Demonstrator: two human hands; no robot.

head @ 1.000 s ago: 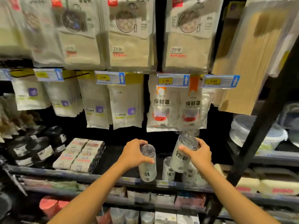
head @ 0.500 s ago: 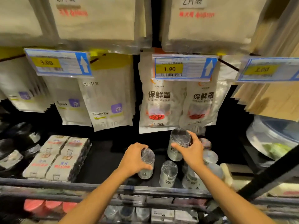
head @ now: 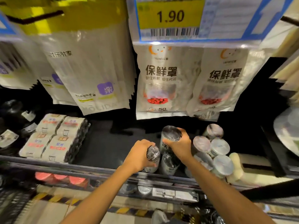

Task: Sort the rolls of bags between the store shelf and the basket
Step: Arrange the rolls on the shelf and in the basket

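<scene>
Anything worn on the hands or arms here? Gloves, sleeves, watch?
Nothing visible. The left hand and right hand are bare, no gloves, and no rings show. The left forearm and right forearm are bare down to the frame edge: no sleeve, watch or band in view.

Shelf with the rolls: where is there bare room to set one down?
The dark shelf floor is bare between the wrapped packs on the left and the roll that the left hand grips. Right of the right hand, which grips a second roll, the upright rolls stand packed together.
</scene>
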